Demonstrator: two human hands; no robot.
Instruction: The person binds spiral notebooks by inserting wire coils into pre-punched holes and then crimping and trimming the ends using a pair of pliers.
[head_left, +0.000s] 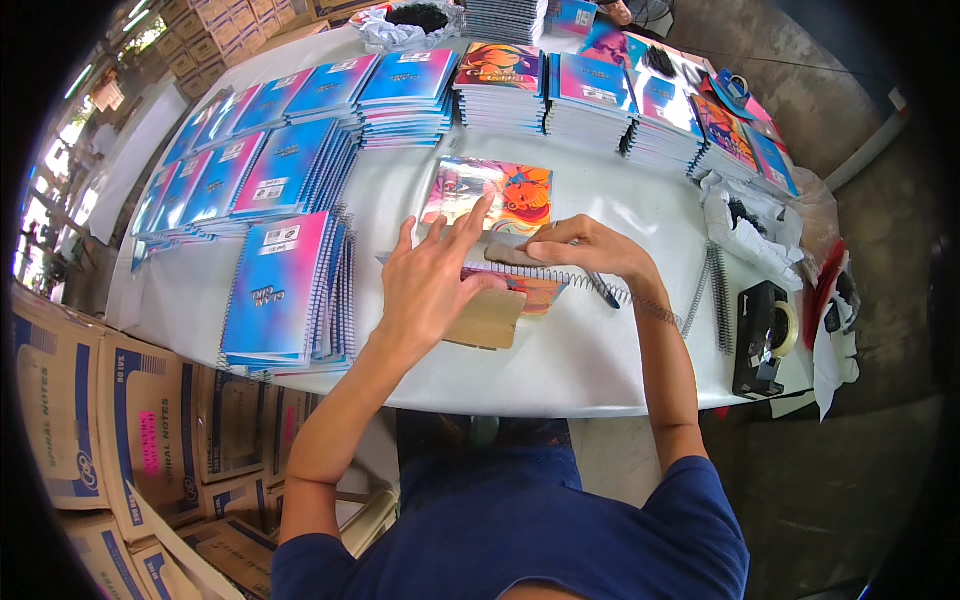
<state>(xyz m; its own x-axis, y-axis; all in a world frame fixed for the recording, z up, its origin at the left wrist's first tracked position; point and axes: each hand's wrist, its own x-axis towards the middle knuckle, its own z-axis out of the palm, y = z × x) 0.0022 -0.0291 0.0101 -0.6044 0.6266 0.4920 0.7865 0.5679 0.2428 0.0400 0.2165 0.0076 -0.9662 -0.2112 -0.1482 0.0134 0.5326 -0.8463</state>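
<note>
**A:** ok so what's closest in? I see boxes (130,420) stacked on the floor at the person's left, tucked against the table (600,370) edge.

**B:** yep. Then on the table right in front of them, the notebook (500,300), brown back cover up, with a wire coil (600,285) running along its top edge. Left hand (430,285) lies flat on it, fingers spread and pointing away, so that grip is wide open and just pressing, not holding anything.

**A:** and the right hand (590,250)?

**B:** curled over the coil near the middle, fingertips pinched down on the wire. Closed grip on the coil as far as I can tell.

**A:** stuff to the right?

**B:** loose coils (718,290) lying just beside the right wrist, and a black tape dispenser (762,335) near the table's right edge.

**A:** further out?

**B:** a colourful cover (490,190) lying flat just past the hands, a tall stack (285,290) of blue-pink notebooks at the left, and rows of more stacks (500,85) across the far side.
</note>
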